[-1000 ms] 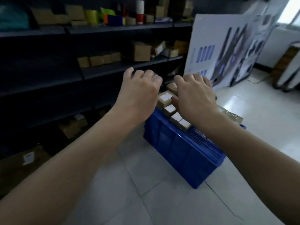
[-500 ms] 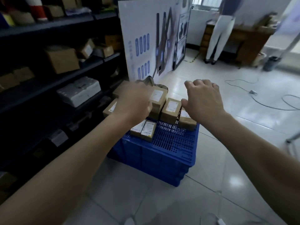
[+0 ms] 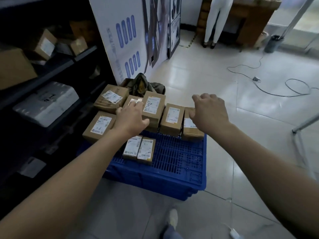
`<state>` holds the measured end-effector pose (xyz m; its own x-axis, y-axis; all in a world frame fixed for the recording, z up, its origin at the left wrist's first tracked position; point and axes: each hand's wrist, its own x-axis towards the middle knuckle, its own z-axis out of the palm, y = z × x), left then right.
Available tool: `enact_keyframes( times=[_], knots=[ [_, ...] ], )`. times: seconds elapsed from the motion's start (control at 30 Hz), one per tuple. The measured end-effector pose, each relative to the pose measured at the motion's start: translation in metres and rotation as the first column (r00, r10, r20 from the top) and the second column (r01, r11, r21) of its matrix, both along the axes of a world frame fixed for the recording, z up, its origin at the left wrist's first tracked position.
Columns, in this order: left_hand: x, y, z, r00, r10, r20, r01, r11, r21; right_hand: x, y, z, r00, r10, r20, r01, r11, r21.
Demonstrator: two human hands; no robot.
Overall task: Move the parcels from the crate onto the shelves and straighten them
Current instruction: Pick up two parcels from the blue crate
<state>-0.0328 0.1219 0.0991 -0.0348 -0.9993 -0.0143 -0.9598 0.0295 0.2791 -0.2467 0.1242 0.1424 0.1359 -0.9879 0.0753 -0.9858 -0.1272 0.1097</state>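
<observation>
A blue plastic crate point(image 3: 172, 161) stands on the floor with several brown labelled parcels on its slatted top. My left hand point(image 3: 132, 118) lies on a parcel point(image 3: 133, 100) in the back row, fingers spread over its top, thumb beside the taller parcel marked 8 point(image 3: 152, 107). My right hand point(image 3: 209, 112) hovers with loosely curled fingers over the rightmost parcel point(image 3: 190, 131) and holds nothing. Between the hands stands a parcel marked 9 point(image 3: 172, 116). Two small flat parcels point(image 3: 139, 148) lie in front. The dark shelves point(image 3: 57, 69) run along the left.
A white wrapped package point(image 3: 46, 102) and cardboard boxes sit on the shelves. A printed board point(image 3: 124, 40) leans behind the crate, with an olive bag point(image 3: 143, 85) at its foot. A person point(image 3: 214, 19) stands at the back. Cables point(image 3: 276, 90) trail on the floor; a stand leg point(image 3: 303, 125) is at right.
The view has swung down and closer to the crate. Both hands have dropped toward the parcels, and my left hand now rests on one.
</observation>
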Motion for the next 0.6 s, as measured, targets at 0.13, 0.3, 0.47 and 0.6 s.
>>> enact_keyframes(
  times=[0.13, 0.3, 0.47, 0.6],
  knots=[
    [-0.01, -0.052, -0.029, 0.998, 0.059, -0.026, -0.057, 0.994, 0.091, -0.011, -0.059, -0.024, 0.999, 0.045, 0.008, -0.046, 0.998, 0.033],
    [-0.006, -0.104, -0.065, 0.981, 0.16, -0.11, -0.132, 0.965, 0.228, -0.016, -0.114, -0.064, 0.996, 0.084, 0.029, -0.086, 0.989, 0.121],
    [0.009, -0.152, -0.102, 0.962, 0.214, -0.167, -0.134, 0.91, 0.393, -0.013, -0.153, -0.105, 0.998, 0.025, 0.052, -0.036, 0.975, 0.218],
    [0.023, -0.189, -0.129, 0.947, 0.239, -0.214, -0.108, 0.866, 0.489, -0.009, -0.174, -0.138, 0.995, -0.068, 0.074, 0.045, 0.959, 0.281]
  ],
)
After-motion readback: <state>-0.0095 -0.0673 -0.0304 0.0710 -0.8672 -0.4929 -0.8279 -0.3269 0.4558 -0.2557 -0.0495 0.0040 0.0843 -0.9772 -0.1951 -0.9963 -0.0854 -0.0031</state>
